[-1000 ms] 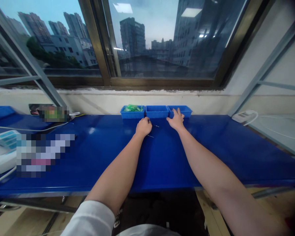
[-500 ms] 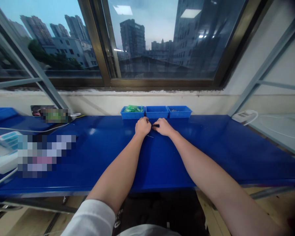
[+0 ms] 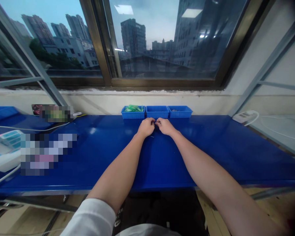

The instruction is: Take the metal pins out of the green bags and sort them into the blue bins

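My left hand (image 3: 147, 127) and my right hand (image 3: 164, 126) meet fingertip to fingertip over the blue table (image 3: 159, 164), just in front of the bins. Both have their fingers curled and pinched; whatever is between them is too small or hidden to name. A thin pale sliver (image 3: 152, 136) shows below my left hand. Behind the hands stand three small blue bins in a row: the left bin (image 3: 133, 115) holds green plastic pieces (image 3: 134, 108), the middle bin (image 3: 157, 114) shows no contents, and the right bin (image 3: 180, 114) holds small metallic bits.
A white power strip (image 3: 244, 115) with a cable lies at the back right. On the left are a white and teal device (image 3: 7, 146), blurred items, a cable and a blue tray (image 3: 2, 112). Grey metal frame bars (image 3: 267, 62) rise on both sides before the window.
My left hand has shifted slightly right, closing the gap to my right hand. The fingertips now nearly touch, and less of the thin sliver shows.
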Demonstrator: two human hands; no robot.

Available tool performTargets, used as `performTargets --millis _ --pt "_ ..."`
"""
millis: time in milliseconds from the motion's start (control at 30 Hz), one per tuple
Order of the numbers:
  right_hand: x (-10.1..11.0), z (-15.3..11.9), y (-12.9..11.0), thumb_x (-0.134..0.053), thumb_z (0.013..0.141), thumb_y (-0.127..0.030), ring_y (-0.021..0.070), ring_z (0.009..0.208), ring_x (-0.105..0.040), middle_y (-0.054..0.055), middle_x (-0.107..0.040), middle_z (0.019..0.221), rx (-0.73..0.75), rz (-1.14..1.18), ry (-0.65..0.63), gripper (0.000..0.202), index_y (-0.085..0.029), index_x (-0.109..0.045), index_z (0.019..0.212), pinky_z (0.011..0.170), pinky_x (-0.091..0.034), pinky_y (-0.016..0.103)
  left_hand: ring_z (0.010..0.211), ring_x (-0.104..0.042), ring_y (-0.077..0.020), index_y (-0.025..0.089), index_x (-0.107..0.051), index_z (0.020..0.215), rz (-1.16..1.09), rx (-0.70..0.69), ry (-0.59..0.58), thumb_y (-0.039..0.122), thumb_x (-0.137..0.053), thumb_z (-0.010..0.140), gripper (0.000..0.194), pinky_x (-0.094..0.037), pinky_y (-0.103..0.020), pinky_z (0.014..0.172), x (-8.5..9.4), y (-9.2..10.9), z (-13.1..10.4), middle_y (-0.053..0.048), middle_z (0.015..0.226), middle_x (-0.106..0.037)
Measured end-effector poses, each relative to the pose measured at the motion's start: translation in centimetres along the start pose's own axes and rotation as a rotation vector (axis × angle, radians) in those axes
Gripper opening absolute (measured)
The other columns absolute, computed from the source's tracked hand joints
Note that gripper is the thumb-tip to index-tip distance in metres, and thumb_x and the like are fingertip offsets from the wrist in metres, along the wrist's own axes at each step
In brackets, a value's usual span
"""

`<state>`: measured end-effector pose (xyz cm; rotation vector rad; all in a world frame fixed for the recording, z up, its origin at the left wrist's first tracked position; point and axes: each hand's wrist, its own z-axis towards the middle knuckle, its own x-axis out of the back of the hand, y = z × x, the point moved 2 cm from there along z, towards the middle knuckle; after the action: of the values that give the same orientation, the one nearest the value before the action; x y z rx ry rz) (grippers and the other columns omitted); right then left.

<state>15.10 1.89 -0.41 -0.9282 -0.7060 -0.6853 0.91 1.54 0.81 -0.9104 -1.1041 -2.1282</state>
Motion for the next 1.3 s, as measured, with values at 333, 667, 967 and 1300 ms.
performTargets --millis 333,667,967,1300 --pt "0.7 0.0 -0.3 -0.052 0.078 -0.039 0.0133 0.060 -0.058 0.000 -0.061 0.064 -0.085 0.505 0.144 0.022 -0.018 -0.057 0.078 0.063 -0.043 0.027 0.082 -0.063 -0.0174 0.021 -0.066 0.091 -0.031 -0.022 0.026 0.026 -0.048 0.086 0.020 -0.046 -0.027 0.078 0.7 0.6 -0.2 -0.005 0.087 -0.069" --pt "1.6 -0.1 -0.3 -0.064 0.064 -0.039 0.0115 0.052 -0.051 0.001 -0.063 0.061 -0.163 0.734 0.146 0.022 -0.018 -0.060 0.066 0.053 -0.041 0.025 0.074 -0.059 -0.0153 0.022 -0.062 0.084 0.033 0.032 0.014 0.019 -0.039 0.087 0.023 -0.043 -0.025 0.071 0.8 0.6 -0.4 -0.003 0.079 -0.067" --pt "2.5 -0.4 0.2 -0.057 0.069 -0.035 0.0170 0.066 -0.057 0.003 -0.066 0.069 -0.141 0.514 0.325 0.019 -0.018 -0.064 0.068 0.068 -0.045 0.031 0.097 -0.059 -0.0207 0.018 -0.056 0.103 0.002 0.093 0.112 0.031 -0.034 0.092 0.028 -0.043 -0.031 0.086 0.6 0.2 -0.2 -0.010 0.105 -0.062" --pt "3.7 0.2 3.3 -0.056 0.068 -0.030 0.0341 0.110 -0.039 0.012 -0.051 0.124 -0.386 -0.085 0.357 0.052 -0.019 -0.052 0.118 0.090 -0.034 0.053 0.103 -0.057 -0.0216 0.018 -0.055 0.108 0.038 0.183 0.091 0.026 -0.038 0.089 0.027 -0.042 -0.033 0.091 0.4 -0.5 0.0 -0.011 0.110 -0.060"
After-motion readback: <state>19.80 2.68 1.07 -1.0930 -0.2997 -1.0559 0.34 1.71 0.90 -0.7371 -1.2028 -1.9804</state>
